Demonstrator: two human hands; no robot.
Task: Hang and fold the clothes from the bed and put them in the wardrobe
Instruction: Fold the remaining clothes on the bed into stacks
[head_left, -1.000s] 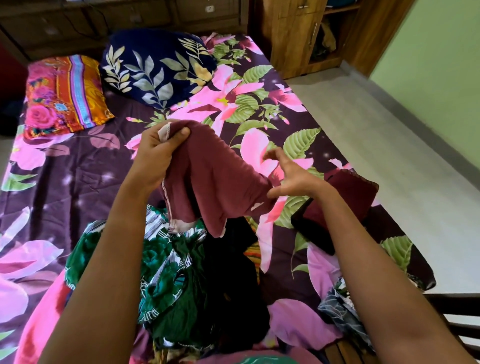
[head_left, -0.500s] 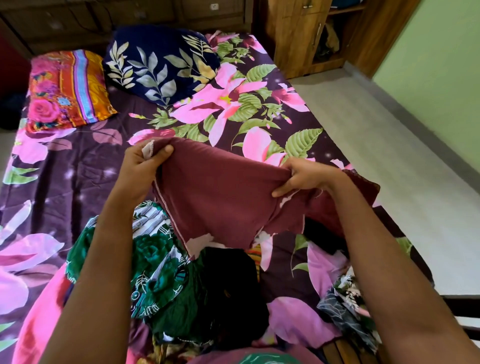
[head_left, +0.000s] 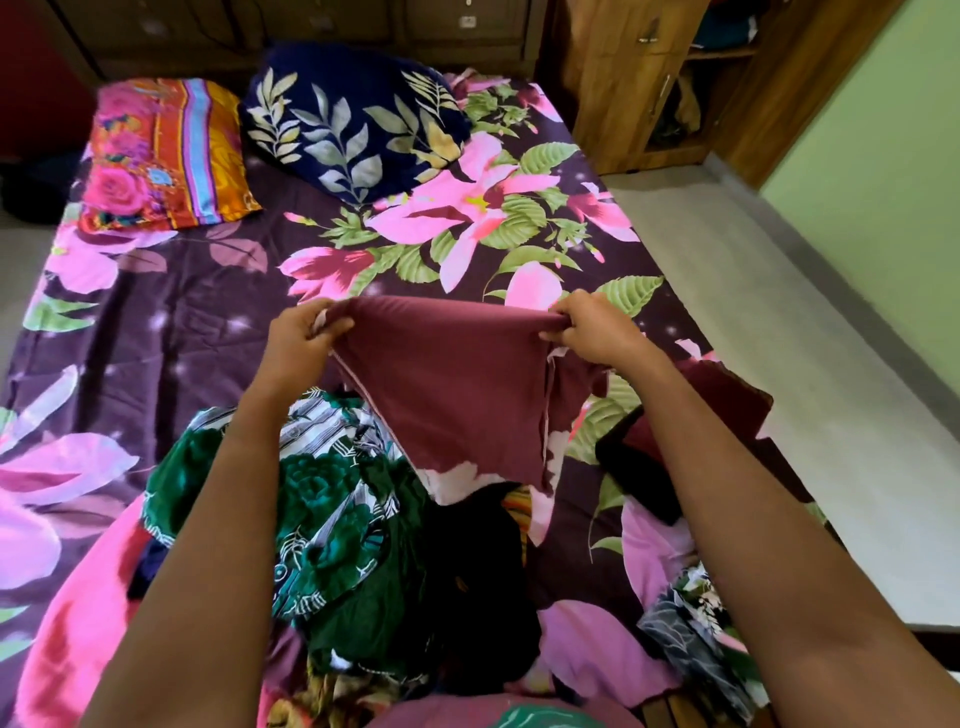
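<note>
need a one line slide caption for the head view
Both hands, left hand and right hand, hold a maroon garment stretched above the clothes pile on the floral bed.

No text, label, brand, number or sign is legible anywhere here.

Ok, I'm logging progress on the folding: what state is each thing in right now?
maroon garment, held up, spread out, unfolded.
left hand, grips its left top corner.
right hand, grips its right top corner.
clothes pile, unfolded, heaped on the bed.
wardrobe, open, shelves showing.
</note>
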